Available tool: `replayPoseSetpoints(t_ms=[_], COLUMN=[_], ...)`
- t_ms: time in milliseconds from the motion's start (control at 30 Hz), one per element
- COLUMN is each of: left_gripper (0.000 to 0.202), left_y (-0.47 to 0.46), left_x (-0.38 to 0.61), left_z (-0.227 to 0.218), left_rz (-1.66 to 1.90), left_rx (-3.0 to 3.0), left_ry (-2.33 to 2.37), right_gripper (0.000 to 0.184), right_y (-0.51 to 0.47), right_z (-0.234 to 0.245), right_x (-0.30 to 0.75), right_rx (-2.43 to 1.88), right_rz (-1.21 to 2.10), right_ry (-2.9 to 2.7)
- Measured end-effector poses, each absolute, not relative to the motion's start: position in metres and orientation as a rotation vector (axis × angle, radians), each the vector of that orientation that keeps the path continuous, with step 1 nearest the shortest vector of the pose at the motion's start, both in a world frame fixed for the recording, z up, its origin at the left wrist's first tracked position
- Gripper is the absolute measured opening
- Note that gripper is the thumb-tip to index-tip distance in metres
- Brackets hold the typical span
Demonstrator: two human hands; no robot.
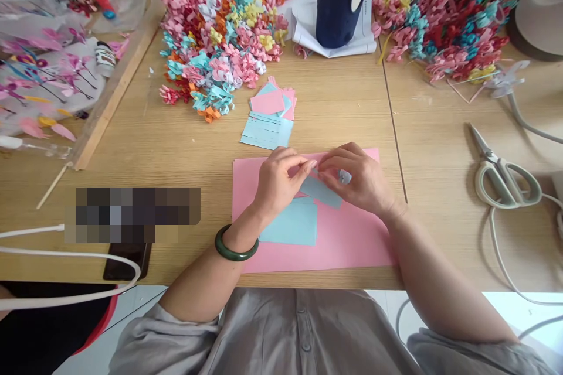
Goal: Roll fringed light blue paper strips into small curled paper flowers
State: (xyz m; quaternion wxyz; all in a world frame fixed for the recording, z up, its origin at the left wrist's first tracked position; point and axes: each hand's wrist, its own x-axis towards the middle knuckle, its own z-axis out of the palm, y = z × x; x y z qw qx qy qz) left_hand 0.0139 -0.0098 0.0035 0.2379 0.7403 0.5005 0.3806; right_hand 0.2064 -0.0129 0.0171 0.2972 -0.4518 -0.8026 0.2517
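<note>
Over a pink paper sheet (352,240), my left hand (279,184) and my right hand (358,179) meet with pinched fingertips. A light blue paper piece (323,190) slants below the fingers, its upper end at the pinch. A small pale blue paper curl (345,176) shows beside my right fingers; whether it joins the slanted piece is hidden. Another light blue paper piece (290,225) lies flat on the pink sheet under my left wrist. Beyond my hands are light blue paper cut into strips (266,130) and a small pink paper card (267,102).
Curled paper flowers (220,35) are heaped at the back, with another heap (453,12) at the right. A dark blue bottle (336,12) stands between them on papers. Scissors (505,179) and cables lie right. A wooden strip (118,82) and phone (125,261) are left.
</note>
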Motion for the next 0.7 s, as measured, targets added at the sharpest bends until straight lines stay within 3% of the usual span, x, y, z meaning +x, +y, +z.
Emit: replayPoseSetpoints(t_ms=[500, 700], left_gripper=[0.012, 0.011], left_y=[-0.009, -0.011], left_x=[0.011, 0.015], left_z=[0.017, 0.009], left_rz=[1.054, 1.114], left_rx=[1.951, 2.043], left_ry=[1.25, 1.308], right_gripper=[0.012, 0.011], right_y=[-0.021, -0.024], right_z=[0.016, 0.017], right_x=[0.197, 0.192], right_rx=[-1.336, -1.427], right_rz=[0.497, 0.699], right_ry=[-1.963, -1.829])
